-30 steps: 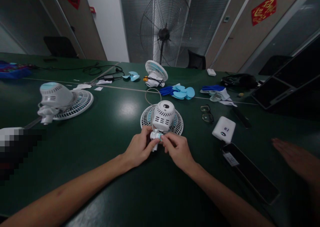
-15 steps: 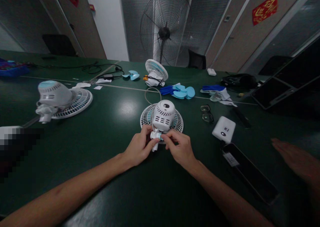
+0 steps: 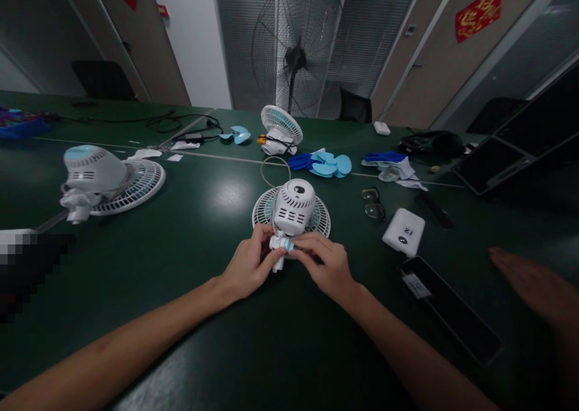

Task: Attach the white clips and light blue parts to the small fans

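A small white fan [image 3: 295,207] lies grille-down on the green table in front of me, its motor housing facing up. My left hand [image 3: 248,265] is closed on the white neck joint [image 3: 275,242] below the housing, thumb and fingers on either side. On the right of that joint sits a light blue knob [image 3: 288,245], pinched between the thumb and fingers of my right hand [image 3: 326,265]. The fingertips hide part of the knob and joint. A thin cable loop [image 3: 275,159] rises behind the fan.
Another white fan [image 3: 97,178] lies at left, and a third [image 3: 280,130] stands at the back. Blue fan blades [image 3: 332,164], glasses [image 3: 373,204], a white power bank [image 3: 404,232] and a black tray-like object [image 3: 452,308] lie nearby. Another person's hand [image 3: 525,275] rests at right.
My right fingers have shifted slightly around the blue knob and now lie straighter over it. The fan stays in place; the whole view has moved a little.
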The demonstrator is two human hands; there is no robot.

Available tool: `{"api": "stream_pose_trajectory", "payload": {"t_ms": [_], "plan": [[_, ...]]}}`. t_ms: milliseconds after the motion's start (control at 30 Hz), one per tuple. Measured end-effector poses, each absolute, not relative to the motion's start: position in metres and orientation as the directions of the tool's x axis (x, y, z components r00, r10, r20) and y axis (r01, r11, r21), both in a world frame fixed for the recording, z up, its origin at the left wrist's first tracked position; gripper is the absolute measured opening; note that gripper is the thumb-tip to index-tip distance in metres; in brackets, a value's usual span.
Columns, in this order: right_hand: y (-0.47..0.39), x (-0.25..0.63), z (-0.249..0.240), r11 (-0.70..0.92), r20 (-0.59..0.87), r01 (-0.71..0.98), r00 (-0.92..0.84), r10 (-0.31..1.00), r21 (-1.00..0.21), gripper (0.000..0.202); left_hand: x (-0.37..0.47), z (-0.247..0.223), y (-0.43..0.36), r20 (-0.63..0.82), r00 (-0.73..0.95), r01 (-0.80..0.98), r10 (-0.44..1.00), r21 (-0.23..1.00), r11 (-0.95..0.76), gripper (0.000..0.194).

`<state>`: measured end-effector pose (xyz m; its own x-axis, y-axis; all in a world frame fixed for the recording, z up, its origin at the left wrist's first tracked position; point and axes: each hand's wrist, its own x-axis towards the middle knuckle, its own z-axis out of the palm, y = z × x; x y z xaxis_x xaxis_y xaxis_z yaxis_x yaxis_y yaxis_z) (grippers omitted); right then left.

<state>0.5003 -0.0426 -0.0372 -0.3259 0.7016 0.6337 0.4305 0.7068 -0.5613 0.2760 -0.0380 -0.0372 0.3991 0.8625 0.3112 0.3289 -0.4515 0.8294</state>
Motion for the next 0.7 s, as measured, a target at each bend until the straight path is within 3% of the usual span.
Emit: {"api": "stream_pose_trajectory", "payload": {"t_ms": [67,167,233,300,367,500,600,700], "plan": [[-0.043,0.494,-0.036,0.633,0.585,0.414,-0.254,0.771,-0.654,0.017,0.276,-0.037,-0.039,0.313,0.404,0.336,0.860,0.823,-0.457,0.030],[-0.046,0.483,-0.033,0.350,0.319,0.332,-0.146,0.936,-0.876,0.034,0.276,-0.037,-0.039,0.313,0.400,0.354,0.861,0.814,-0.460,0.031],[-0.048,0.482,-0.032,0.227,0.193,0.277,-0.143,0.971,-0.934,0.036,0.276,-0.037,-0.040,0.308,0.401,0.360,0.863,0.813,-0.458,0.032],[-0.049,0.485,-0.032,0.311,0.278,0.314,-0.147,0.949,-0.897,0.026,0.276,-0.038,-0.039,0.308,0.402,0.360,0.862,0.813,-0.458,0.032],[-0.049,0.492,-0.033,0.495,0.452,0.394,-0.204,0.869,-0.774,0.015,0.276,-0.038,-0.039,0.312,0.399,0.355,0.862,0.814,-0.459,0.032],[-0.048,0.501,-0.034,0.683,0.593,0.437,-0.343,0.728,-0.585,0.020,0.277,-0.038,-0.038,0.309,0.392,0.322,0.867,0.837,-0.444,0.031],[-0.047,0.495,-0.033,0.623,0.567,0.425,-0.266,0.780,-0.657,0.013,0.277,-0.039,-0.038,0.310,0.395,0.324,0.865,0.834,-0.447,0.030],[-0.047,0.486,-0.032,0.324,0.282,0.321,-0.171,0.944,-0.890,0.034,0.277,-0.038,-0.039,0.313,0.398,0.357,0.863,0.813,-0.460,0.030]]}}
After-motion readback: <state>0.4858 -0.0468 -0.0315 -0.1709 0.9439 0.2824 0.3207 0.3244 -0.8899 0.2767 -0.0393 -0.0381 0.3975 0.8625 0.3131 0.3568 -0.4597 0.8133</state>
